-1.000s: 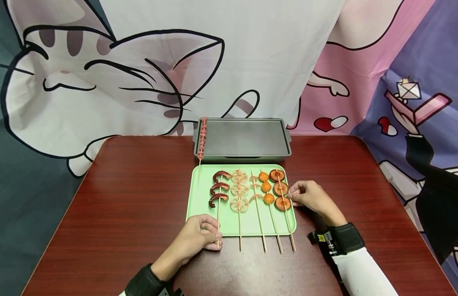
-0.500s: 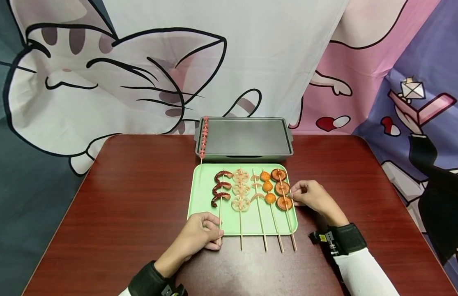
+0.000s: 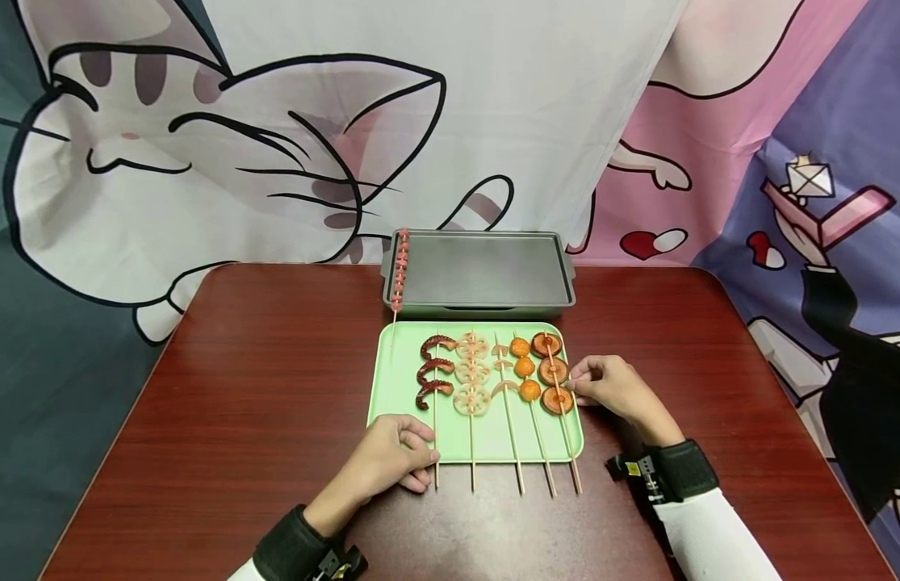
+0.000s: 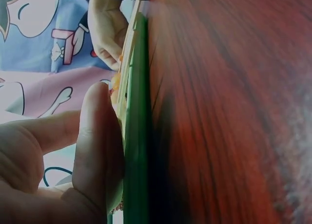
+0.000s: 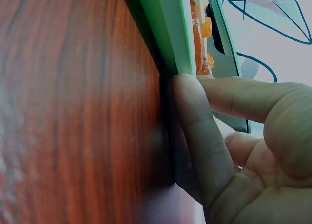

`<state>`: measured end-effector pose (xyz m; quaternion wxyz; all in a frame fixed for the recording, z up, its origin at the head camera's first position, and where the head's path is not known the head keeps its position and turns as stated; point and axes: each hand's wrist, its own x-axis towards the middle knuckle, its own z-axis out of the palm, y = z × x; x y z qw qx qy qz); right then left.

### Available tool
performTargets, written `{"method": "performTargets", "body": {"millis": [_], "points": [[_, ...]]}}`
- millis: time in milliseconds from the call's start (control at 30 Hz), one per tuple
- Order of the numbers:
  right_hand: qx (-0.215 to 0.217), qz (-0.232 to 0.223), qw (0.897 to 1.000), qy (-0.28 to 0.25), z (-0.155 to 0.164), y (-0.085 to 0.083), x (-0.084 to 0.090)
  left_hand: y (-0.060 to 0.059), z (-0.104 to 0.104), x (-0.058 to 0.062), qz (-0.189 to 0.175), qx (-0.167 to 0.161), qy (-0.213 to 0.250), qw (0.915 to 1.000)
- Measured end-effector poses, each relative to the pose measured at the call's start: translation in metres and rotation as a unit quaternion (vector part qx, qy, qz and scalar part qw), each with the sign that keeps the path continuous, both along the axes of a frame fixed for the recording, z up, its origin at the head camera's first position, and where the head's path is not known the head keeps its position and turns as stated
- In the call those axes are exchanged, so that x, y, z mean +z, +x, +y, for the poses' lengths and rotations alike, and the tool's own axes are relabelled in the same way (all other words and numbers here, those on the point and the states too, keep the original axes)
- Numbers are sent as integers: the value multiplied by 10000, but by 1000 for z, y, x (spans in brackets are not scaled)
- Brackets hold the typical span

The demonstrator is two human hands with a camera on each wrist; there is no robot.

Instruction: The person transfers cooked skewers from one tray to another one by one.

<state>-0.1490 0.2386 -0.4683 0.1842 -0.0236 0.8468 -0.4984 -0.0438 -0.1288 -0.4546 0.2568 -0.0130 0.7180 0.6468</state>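
A light green tray [image 3: 391, 387] lies on the table. At its right rim my right hand [image 3: 611, 389] pinches the edge between thumb and finger; the right wrist view shows the thumb [image 5: 192, 104] against the rim. My left hand [image 3: 391, 453] is at the tray's front left, fingertips beside the stick of an octopus-leg skewer [image 3: 439, 365]. Its fingers look loose, and the stick runs past the thumb tip. Right of that skewer lie a lotus-root skewer [image 3: 470, 402], one with pale crescent pieces [image 3: 504, 386], one with orange balls [image 3: 525, 367] and a mushroom-slice skewer [image 3: 554, 371].
Behind the tray stands a dark grey griddle [image 3: 486, 270]. A pink sausage skewer [image 3: 399, 278] lies along its left side, the stick reaching over the tray. The reddish-brown table [image 3: 275, 387] backs onto a cartoon-printed cloth [image 3: 537, 97].
The octopus-leg skewer's stick has shifted slightly right and now lies straighter. My left fingers have loosened from around it. The right hand stays at the tray rim.
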Motion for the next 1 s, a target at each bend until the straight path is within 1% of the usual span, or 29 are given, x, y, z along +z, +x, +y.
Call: {"method": "performTargets", "body": {"millis": [167,333,433,533,667,833,1000], "points": [[-29,-17,10000,-22,0,0,-1,-4,-3,-1,31,-6,26,10000],[-60,-36,10000,-21,0,0,-1,-9,-8,-1,88,163,40,9998],[-70,-41,10000,-14,0,1,-1,-14,-14,2,169,248,18,9995],[-84,-59,9999,-26,0,1,-1,-19,-20,7,239,384,-16,9990],[-100,-75,9999,-53,0,1,-1,-26,-28,13,423,597,-5,9973],[-81,-75,9999,-26,-1,1,0,-35,-37,16,625,841,-24,9945],[-61,-61,10000,5,-1,0,1,-49,-45,17,657,1100,70,9917]]}}
